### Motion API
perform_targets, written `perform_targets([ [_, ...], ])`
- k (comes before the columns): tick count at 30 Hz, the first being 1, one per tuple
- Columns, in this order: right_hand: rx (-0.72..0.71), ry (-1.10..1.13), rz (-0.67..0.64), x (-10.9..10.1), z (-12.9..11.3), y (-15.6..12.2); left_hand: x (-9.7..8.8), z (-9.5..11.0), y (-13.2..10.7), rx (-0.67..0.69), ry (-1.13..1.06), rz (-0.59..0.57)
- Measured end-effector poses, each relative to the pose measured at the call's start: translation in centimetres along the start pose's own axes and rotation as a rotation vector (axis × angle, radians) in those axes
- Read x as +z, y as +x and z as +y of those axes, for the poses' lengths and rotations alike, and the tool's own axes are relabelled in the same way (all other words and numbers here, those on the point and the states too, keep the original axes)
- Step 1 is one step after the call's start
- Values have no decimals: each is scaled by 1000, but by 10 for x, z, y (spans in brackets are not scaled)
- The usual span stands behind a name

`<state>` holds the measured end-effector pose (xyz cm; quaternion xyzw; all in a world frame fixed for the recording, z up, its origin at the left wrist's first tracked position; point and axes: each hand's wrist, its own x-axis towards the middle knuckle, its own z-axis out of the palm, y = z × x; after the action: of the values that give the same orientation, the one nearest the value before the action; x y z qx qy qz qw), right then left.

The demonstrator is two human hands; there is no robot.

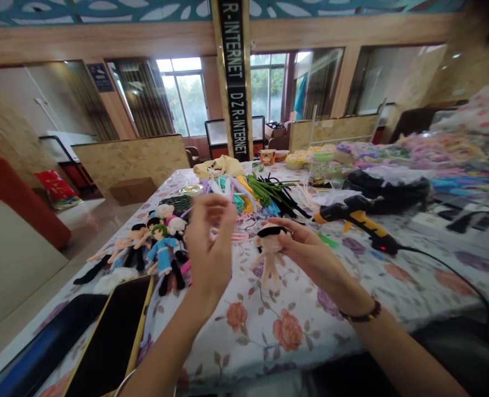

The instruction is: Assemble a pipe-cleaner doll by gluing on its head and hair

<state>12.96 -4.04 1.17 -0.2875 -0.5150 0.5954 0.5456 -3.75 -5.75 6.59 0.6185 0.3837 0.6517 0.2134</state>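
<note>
Beige fuzzy doll, black-banded but unclothed, is gripped by right fingers; whether blurred left fingers grip cannot be told.

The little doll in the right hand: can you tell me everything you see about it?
The doll is pale beige and looks soft and fuzzy. It has a round head with a black strip across the upper part, and thin legs hanging down. Finer details are too blurred to tell. It is roughly upright above the flowered tablecloth, with the right hand gripping its head.
</note>
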Motion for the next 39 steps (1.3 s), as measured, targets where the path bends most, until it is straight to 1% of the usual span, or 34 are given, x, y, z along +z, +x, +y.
perform_targets([
  [1, -14, -12, 10, -1, 0, 1, 3, -6, 4, -66, 2, -92],
  [3, -53, -38, 40, -3, 1, 2, 10, -22, 12, -239, -41, -330],
  [4, -74, -49, 56, -3, 2, 3, 13, -30, 15, -330, -90, -448],
  [5, -95, -59, 70, -4, 2, 4, 16, -38, 16, -381, -168, -535],
  [7, -129, -82, 96, -4, 5, 7, 19, -52, 17, -447, -315, -670],
  [8, -144, -103, 108, -4, 6, 8, 20, -59, 16, -475, -376, -696],
  [10, -180, -147, 119, -3, 8, 12, 21, -70, 13, -513, -470, -703],
  [12, -202, -179, 108, -1, 10, 16, 21, -78, 10, -536, -531, -658],
  [14, -168, -178, 75, 0, 10, 20, 21, -85, 7, -538, -566, -580],
  [16, -104, -161, 43, 3, 10, 25, 21, -90, 5, -530, -571, -509],
  [20, -20, -124, 37, 8, 9, 31, 19, -94, 3, -519, -536, -401],
  [24, 12, -95, 54, 9, 11, 38, 16, -94, 2, -522, -533, -365],
  [28, 31, -84, 55, 6, 18, 46, 15, -95, 3, -540, -519, -290],
  [30, 52, -71, 21, 4, 21, 51, 14, -96, 3, -543, -535, -272],
  [34, 48, -33, -38, 1, 26, 57, 13, -100, 6, -558, -596, -295],
  [39, 21, -23, -25, 0, 30, 59, 13, -105, 5, -551, -619, -295],
])
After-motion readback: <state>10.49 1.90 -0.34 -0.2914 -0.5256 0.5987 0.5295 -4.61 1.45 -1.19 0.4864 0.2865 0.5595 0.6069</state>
